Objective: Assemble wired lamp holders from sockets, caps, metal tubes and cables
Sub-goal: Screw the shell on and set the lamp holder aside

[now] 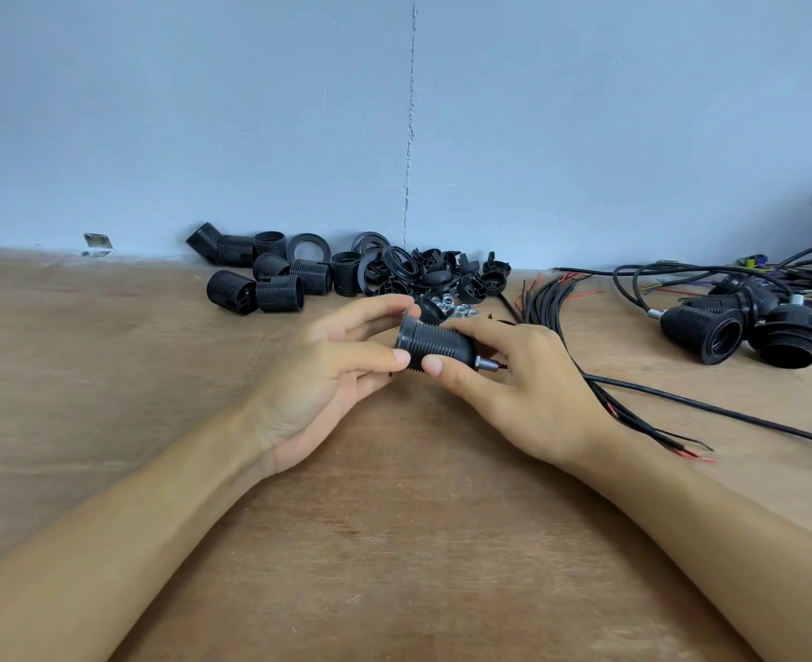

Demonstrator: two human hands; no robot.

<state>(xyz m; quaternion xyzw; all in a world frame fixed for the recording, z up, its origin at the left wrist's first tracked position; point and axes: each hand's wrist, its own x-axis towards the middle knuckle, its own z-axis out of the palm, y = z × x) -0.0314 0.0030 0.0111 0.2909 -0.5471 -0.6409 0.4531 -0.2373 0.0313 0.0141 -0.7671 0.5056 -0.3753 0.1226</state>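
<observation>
A black threaded lamp socket is held just above the wooden table, lying on its side with its wide rim to the left. A short metal tube sticks out of its right end. My left hand pinches the rim end between thumb and fingertips. My right hand grips the body near the tube end, thumb in front. A black cable runs from behind my right hand across the table to the right.
Loose black sockets, rings and caps are piled along the blue wall. Small metal nuts lie behind my hands. A bundle of black cables and several wired lamp holders sit at the right.
</observation>
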